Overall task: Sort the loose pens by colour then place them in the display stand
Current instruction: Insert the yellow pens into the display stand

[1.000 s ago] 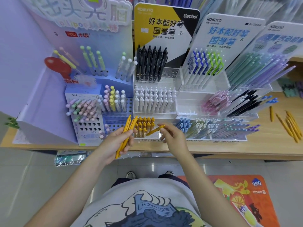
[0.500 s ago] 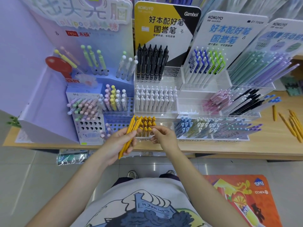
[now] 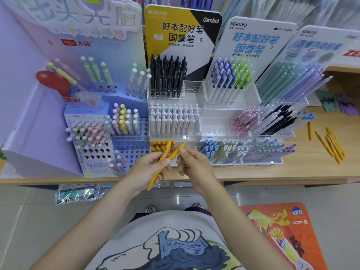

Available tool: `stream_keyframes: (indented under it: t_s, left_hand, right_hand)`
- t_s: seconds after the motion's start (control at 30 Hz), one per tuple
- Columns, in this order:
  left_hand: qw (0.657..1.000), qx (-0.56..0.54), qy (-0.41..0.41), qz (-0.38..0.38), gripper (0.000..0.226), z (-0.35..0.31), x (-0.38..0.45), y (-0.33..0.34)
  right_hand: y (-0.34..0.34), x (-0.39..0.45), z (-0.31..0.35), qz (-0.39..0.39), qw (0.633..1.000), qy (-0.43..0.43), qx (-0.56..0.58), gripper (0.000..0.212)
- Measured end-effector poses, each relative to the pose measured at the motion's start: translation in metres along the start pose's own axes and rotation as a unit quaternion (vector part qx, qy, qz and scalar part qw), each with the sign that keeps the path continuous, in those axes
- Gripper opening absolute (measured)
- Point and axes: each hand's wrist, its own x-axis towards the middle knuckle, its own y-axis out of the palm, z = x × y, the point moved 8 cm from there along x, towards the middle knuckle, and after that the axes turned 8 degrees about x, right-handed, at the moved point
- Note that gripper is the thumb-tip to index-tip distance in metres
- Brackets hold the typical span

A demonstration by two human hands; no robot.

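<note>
1. Left hand (image 3: 145,170) grips a small bunch of yellow pens (image 3: 158,166), just in front of the stand's yellow row (image 3: 162,146).
2. Right hand (image 3: 191,164) pinches one pen's top end, seemingly drawing it out.
3. Next: lift it clear and slot it upright among the yellows.
4. More loose pens (image 3: 331,145) wait on the table (image 3: 311,168).

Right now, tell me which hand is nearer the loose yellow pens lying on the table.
The right hand. It sits left of the loose yellow pens, with bare table between. The left hand, holding a yellow pen bundle, lies farther left still.
</note>
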Motion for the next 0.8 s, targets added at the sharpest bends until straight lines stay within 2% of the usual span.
stream_keyframes:
  t_s: [0.07, 0.27, 0.4, 0.57, 0.8]
  left_hand:
    - [1.000, -0.010, 0.005, -0.018, 0.014, 0.000, 0.000, -0.001]
    - [0.999, -0.034, -0.016, -0.032, 0.018, 0.003, 0.001, -0.008]
    - [0.996, -0.029, -0.027, -0.074, 0.017, 0.003, 0.000, -0.032]
    - [0.997, -0.012, -0.020, -0.078, 0.016, 0.003, 0.001, -0.036]
    - [0.997, -0.012, -0.031, -0.065, 0.023, 0.011, -0.004, -0.035]
  right_hand:
    - [0.005, -0.003, 0.001, 0.023, 0.999, 0.008, 0.044, 0.025]
    - [-0.001, -0.006, 0.022, 0.058, 0.996, -0.012, 0.071, 0.031]
    - [-0.021, -0.011, 0.045, 0.073, 0.994, -0.025, 0.080, 0.034]
    - [-0.031, -0.005, 0.030, 0.037, 0.999, -0.013, -0.020, 0.030]
    - [-0.023, 0.015, -0.007, 0.030, 0.996, 0.017, -0.087, 0.027]
